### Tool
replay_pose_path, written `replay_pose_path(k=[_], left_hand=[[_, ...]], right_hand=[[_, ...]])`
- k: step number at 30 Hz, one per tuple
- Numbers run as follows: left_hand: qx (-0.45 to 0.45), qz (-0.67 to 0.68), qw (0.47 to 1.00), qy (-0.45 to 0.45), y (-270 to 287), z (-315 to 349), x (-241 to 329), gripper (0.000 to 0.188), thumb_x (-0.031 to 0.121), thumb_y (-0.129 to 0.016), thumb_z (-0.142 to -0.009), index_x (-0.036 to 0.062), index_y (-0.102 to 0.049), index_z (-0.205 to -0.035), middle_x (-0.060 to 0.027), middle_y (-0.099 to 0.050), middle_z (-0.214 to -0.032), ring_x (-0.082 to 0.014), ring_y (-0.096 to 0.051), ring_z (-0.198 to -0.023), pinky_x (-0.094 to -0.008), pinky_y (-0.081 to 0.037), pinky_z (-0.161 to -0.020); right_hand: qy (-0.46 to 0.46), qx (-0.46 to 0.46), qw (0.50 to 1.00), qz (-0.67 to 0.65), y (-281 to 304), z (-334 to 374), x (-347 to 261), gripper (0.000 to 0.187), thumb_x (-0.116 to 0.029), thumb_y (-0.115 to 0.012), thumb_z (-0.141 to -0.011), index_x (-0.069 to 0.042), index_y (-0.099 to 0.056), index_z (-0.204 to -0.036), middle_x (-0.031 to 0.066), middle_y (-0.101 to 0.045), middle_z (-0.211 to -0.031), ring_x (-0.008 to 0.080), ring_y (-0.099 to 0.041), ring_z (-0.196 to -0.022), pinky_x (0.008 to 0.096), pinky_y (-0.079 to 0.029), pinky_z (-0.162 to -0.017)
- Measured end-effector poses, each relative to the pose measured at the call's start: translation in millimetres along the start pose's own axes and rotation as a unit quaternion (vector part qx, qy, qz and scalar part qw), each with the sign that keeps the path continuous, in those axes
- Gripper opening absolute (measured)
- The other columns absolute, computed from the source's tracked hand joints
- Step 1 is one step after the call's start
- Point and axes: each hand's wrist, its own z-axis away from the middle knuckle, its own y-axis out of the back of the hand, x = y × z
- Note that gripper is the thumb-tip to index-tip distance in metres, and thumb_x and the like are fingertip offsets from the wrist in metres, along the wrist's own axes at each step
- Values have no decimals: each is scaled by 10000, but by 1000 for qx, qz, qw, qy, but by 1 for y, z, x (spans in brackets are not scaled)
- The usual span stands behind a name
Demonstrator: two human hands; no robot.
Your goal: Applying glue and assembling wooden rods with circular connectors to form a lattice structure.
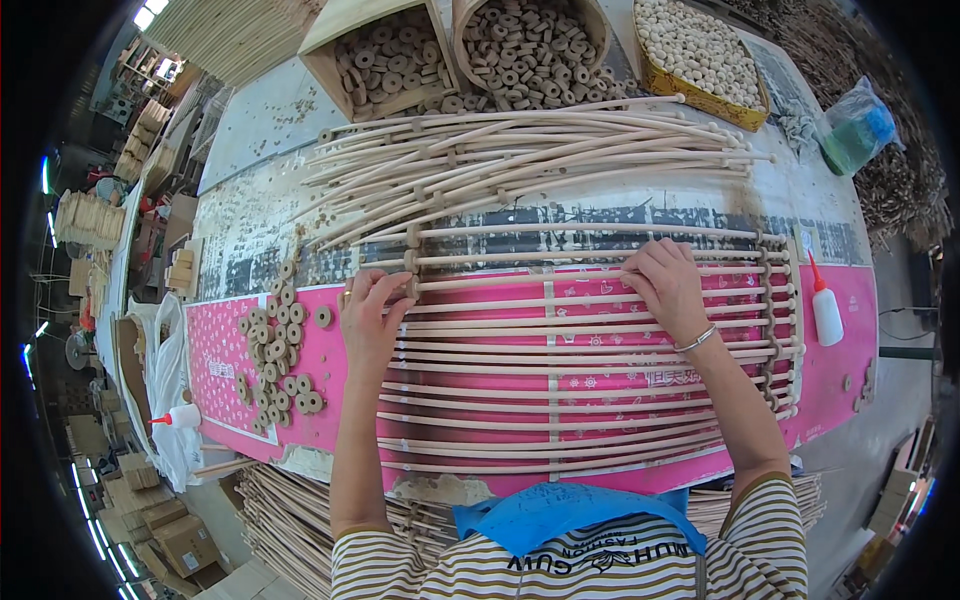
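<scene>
Thin wooden rods lie side by side across a pink printed sheet, with small round beads on their right ends. Brown wooden rings are threaded along them near those ends. My left hand pinches a wooden ring at the left end of one of the upper rods. Two more rings sit on the rod ends just above it. Further right, my right hand has its fingers closed on the same rod or the one beside it; the fingertips partly hide which.
Loose rings are heaped at left. Behind lie a pile of rods, a wooden box and a round tub of rings, and a yellow tray of beads. Glue bottles stand right and lie left.
</scene>
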Motion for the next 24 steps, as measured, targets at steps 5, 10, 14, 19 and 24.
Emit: replay_pose_path(k=[5,10,14,19,24], left_hand=[[5,-17,1000,-9,-1,2,-3,366,129,-810,-800,148,-738,-1159,-41,-620,-1075,-268,-603,-1042,-432,-435,-889],[3,-9,1000,-4,-1,2,-3,357,129,-807,-803,148,-738,-1153,-37,-620,-1074,-270,-605,-1034,-428,-430,-880],[5,-10,1000,-4,-1,2,-1,362,130,-808,-801,152,-737,-1155,-35,-621,-1069,-269,-606,-1036,-428,-430,-880],[3,-13,1000,-4,0,3,-2,395,137,-818,-794,165,-732,-1178,-35,-617,-1071,-263,-604,-1049,-432,-430,-883],[-1,-29,999,-19,2,-4,14,434,158,-830,-793,166,-721,-1213,-42,-629,-1108,-266,-605,-1071,-431,-436,-917]], right_hand=[[21,-2,999,34,0,0,-1,110,-221,-754,-861,-144,-692,-907,9,-596,-884,224,-565,-898,384,-407,-836],[-9,-4,1000,5,2,-1,-4,108,-228,-756,-861,-146,-702,-906,11,-598,-888,223,-565,-901,385,-408,-847],[3,-4,1000,15,-2,0,-2,109,-225,-755,-865,-145,-713,-925,10,-601,-893,223,-568,-904,389,-408,-859],[8,3,1000,14,-1,1,-2,116,-222,-755,-870,-138,-727,-944,14,-605,-897,225,-568,-906,391,-409,-853],[-19,17,1000,-17,13,3,-8,141,-213,-766,-867,-122,-742,-972,19,-623,-920,234,-576,-912,390,-419,-855]])
